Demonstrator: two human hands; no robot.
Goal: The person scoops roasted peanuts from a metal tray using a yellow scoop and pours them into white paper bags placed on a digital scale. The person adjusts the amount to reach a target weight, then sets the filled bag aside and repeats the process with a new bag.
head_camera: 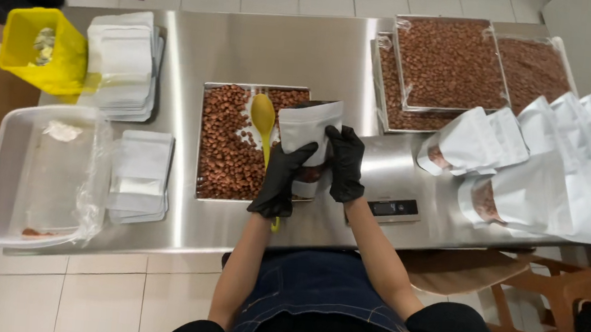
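Both gloved hands are gripping a white stand-up pouch (pixel 307 140) upright over the right edge of the nut tray (pixel 207 143), near the table's front edge: the left hand (pixel 281 181) is clasping its lower left side, the right hand (pixel 345 163) its right side. A yellow scoop (pixel 264 117) is lying in the nuts (pixel 228 152). If the pouch is tilting, nuts could be spilling onto the steel table (pixel 263 47), since its mouth seems unsealed

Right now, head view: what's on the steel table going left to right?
Yellow bin → clear plastic tub → stack of empty white pouches → tray of brown nuts → yellow scoop → held white pouch → film-covered nut trays → filled white pouches.
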